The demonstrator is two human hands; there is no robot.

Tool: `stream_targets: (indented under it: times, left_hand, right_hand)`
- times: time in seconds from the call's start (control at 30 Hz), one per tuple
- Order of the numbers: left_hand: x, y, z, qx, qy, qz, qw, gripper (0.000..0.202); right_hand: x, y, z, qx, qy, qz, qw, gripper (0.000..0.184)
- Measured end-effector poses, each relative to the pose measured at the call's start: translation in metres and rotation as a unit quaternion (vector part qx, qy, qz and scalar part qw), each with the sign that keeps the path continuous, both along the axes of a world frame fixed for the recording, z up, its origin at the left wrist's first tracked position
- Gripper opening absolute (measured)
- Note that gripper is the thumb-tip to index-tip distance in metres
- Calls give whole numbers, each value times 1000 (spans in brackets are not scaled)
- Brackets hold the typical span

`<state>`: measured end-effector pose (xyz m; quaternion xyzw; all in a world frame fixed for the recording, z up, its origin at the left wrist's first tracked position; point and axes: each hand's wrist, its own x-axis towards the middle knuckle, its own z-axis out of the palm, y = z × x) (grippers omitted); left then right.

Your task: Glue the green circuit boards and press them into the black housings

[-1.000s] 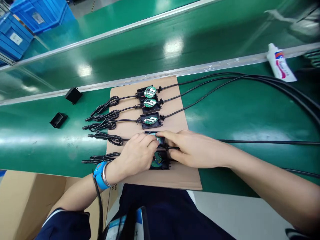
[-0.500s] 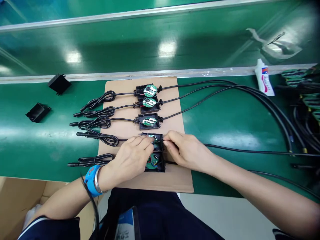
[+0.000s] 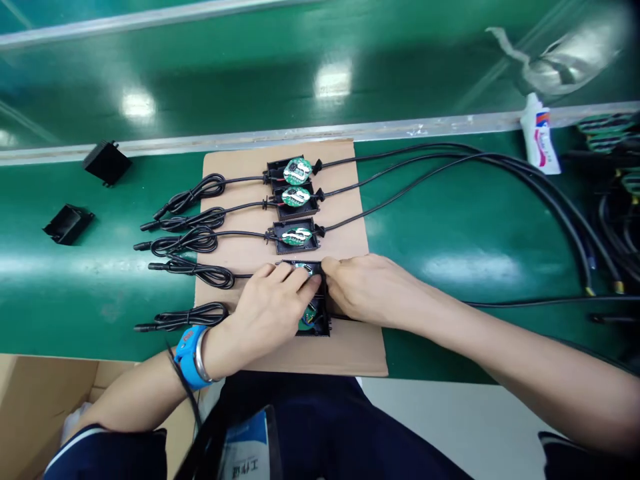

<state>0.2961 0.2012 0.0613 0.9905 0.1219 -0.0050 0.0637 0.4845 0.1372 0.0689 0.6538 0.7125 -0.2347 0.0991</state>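
Observation:
Two open black plastic cases [image 3: 320, 329] lie side by side near the front of a cardboard sheet [image 3: 345, 360], with green circuit boards [image 3: 307, 321] inside. My left hand [image 3: 270, 307] reaches over them from the left, its bent fingers and thumb closed on the upper case and partly covering its board. At that case's right end, the fingers of my right hand [image 3: 365, 287] are pinched together around a black cable [image 3: 525, 303] where it enters. The fingertips hide the cable's end. Farther back, three similar cases [image 3: 311, 245] hold boards with white paste on top.
Coiled black cables [image 3: 205, 317] with plugs lie to the left. Two loose black covers [image 3: 107, 163] sit at the far left. A white tube [image 3: 541, 140] lies back right, beside a pile of boards and cables [image 3: 620, 200]. A metal-edged ledge [image 3: 430, 127] runs behind.
My right hand has moved closer against the case's right end, its fingers now more curled. My left thumb has shifted right over the upper case. The whole view has shifted slightly.

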Motion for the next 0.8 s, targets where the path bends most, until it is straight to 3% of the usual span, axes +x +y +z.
stream_targets:
  times: [0.13, 0.27, 0.37, 0.47, 0.57, 0.67, 0.73, 0.8]
  left_hand:
    - [-6, 1, -4, -7, -37, 2, 999, 42]
    - [-8, -5, -8, 19, -61, -11, 998, 41]
    - [-7, -12, -6, 50, -44, -19, 998, 43]
    - [-9, -12, 1, 29, -46, -27, 998, 46]
    - [-15, 6, 8, -59, -86, -22, 994, 47]
    - [-17, 42, 9, -79, -161, 69, 981, 36]
    - [-16, 67, 6, -49, -137, 131, 981, 24]
    - [-15, 84, 2, -29, -61, 147, 987, 15]
  right_hand:
    - [11, -8, -10, 103, 75, -24, 992, 20]
    - [16, -20, -30, 249, 209, -35, 945, 18]
    - [15, -24, -42, 275, 248, -32, 929, 20]
    - [22, -21, -39, 257, 277, -6, 926, 20]
    - [37, -7, -27, 233, 283, 31, 930, 23]
    - [52, 15, -26, 291, 223, -6, 931, 21]
    - [57, 29, -34, 309, 173, -32, 935, 21]
    - [58, 36, -45, 299, 151, -34, 942, 19]
